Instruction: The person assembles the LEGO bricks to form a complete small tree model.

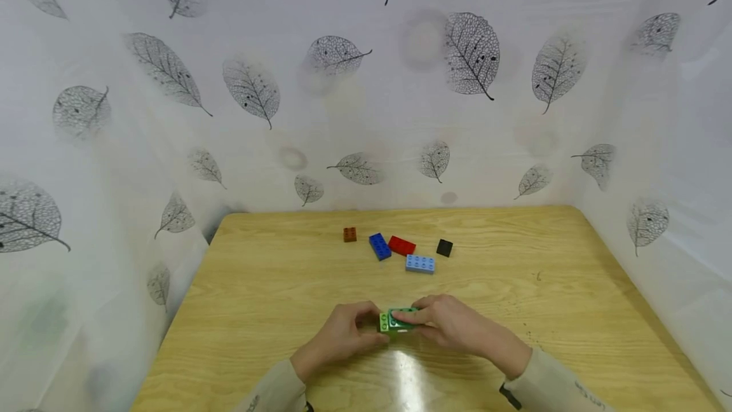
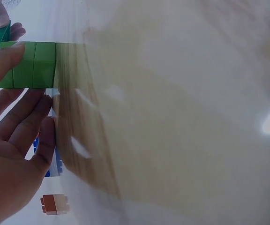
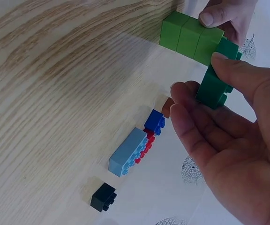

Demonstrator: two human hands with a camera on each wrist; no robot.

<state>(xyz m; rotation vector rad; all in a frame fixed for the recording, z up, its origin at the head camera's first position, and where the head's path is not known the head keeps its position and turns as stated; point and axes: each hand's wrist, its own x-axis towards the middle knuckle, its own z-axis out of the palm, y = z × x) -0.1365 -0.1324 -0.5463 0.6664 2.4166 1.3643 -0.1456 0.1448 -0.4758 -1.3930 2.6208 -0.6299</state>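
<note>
While left hand pinches light-green brick stack, lower centre, right hand grips dark-green brick, far tabletop edge well apart.

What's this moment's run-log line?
left hand: grips light-green brick stack | right hand: holds dark-green brick at stack's top | seating: unclear | beyond: brown, blue, red, light-blue, black bricks

Left grip pinching; right grip pinching, index finger extended; forearms angled inward.
</note>
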